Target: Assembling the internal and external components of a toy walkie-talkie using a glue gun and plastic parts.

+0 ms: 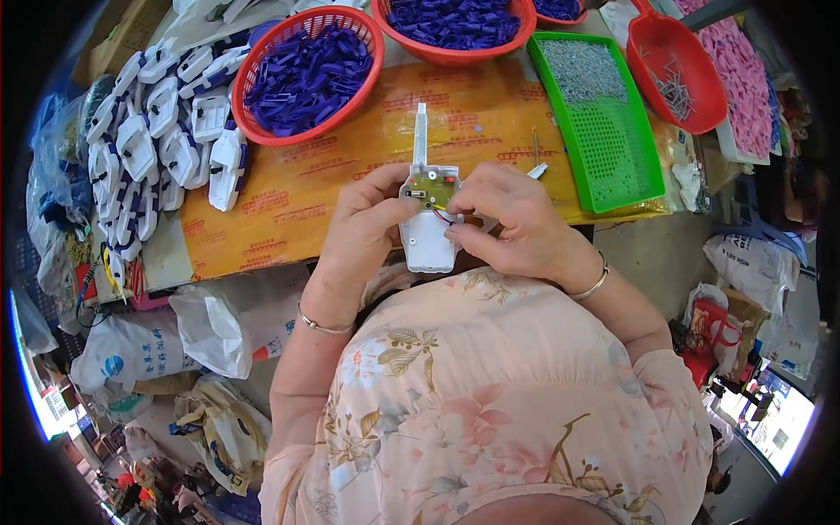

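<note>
A white plastic housing (431,249) with a long narrow stem is held upright over the table's near edge. A green circuit board (430,191) with small parts sits in its upper half. My left hand (372,214) is closed on the housing's left side, its thumb lying over the board. On the other side my right hand (516,219) pinches thin red and black wires (442,214) between thumb and fingers at the board's lower right. The exact grip on the wires is partly hidden by the fingers.
Red baskets (379,74) of purple plastic parts stand at the back. White housings (162,109) are piled at the left. A green tray (652,179) holds small metal pieces, beside a red scoop (713,96) with screws. A screwdriver (535,144) lies on the orange-covered table (236,214).
</note>
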